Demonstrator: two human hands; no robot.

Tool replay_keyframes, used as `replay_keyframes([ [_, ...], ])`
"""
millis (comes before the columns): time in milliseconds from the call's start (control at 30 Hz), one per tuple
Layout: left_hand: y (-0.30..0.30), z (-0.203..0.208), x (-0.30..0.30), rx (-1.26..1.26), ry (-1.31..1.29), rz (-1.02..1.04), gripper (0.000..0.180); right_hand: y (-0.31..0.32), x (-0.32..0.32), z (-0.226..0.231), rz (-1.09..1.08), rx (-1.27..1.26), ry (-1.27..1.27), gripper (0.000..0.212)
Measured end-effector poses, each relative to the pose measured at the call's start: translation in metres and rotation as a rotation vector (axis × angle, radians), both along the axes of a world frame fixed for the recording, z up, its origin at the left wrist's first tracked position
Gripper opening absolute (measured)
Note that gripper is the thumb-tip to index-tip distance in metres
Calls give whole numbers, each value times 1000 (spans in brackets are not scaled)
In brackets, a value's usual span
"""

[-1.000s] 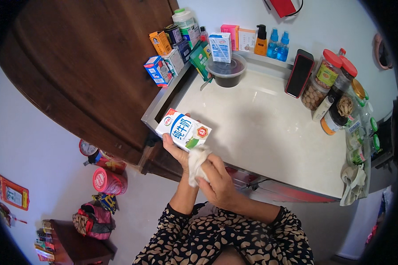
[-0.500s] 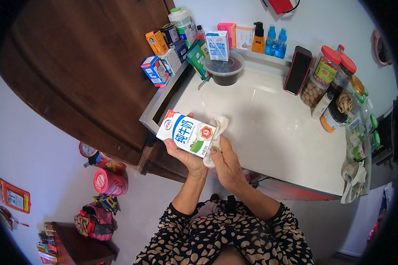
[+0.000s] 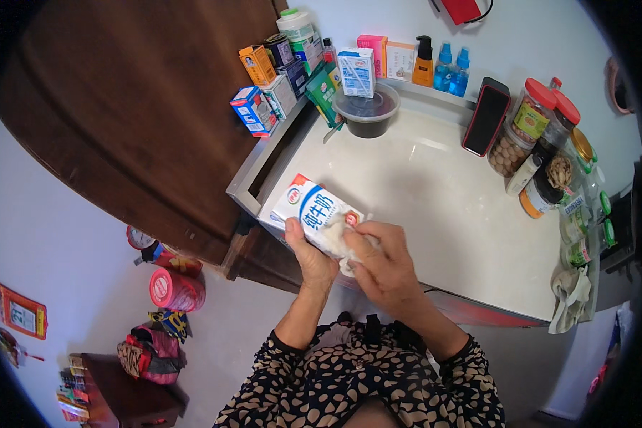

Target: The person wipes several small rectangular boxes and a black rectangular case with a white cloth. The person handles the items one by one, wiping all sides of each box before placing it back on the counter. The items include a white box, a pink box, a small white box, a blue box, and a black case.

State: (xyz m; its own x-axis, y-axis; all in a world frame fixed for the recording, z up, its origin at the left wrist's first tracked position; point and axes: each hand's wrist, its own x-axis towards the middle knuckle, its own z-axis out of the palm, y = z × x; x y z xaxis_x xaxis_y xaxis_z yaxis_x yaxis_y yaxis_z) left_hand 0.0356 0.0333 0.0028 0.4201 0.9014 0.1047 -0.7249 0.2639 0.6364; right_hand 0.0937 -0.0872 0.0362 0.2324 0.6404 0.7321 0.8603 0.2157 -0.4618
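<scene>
My left hand (image 3: 314, 262) is wrapped round a white and blue milk carton (image 3: 301, 207), thumb on its front, above the near left edge of the white tabletop. In my right hand (image 3: 386, 265) is a bunched white cloth (image 3: 337, 235), pressed against the lower right part of the carton's front. The cloth covers some of the carton's print. Farther back, a second milk carton (image 3: 357, 71) stands on a lidded plastic tub (image 3: 368, 114) with dark contents.
Small boxes (image 3: 255, 110) line the ledge at left. Blue spray bottles (image 3: 451, 70) and a pump bottle (image 3: 423, 60) stand at the back. A black and red speaker-like device (image 3: 486, 116) and lidded jars (image 3: 531, 114) occupy the right. Another cloth (image 3: 571, 296) hangs over the right corner.
The cloth has moved from the carton's right end onto its front, with my right hand pressing it there. The carton has shifted slightly right and tilted.
</scene>
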Motion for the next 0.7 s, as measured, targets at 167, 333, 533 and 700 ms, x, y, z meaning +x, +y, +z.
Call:
replay_keyframes([
  [167,2,-8,1,-13,-33,-130,72,16,17,0,-64,-25,-31,37],
  [333,5,-16,-3,59,36,-158,68,26,34,6,-160,-91,-60,32],
  [533,8,-14,-6,21,-55,-309,67,24,7,-1,-3,41,-178,33],
  [700,-2,-26,-5,-142,6,-215,64,43,15,13,-51,123,-87,32],
])
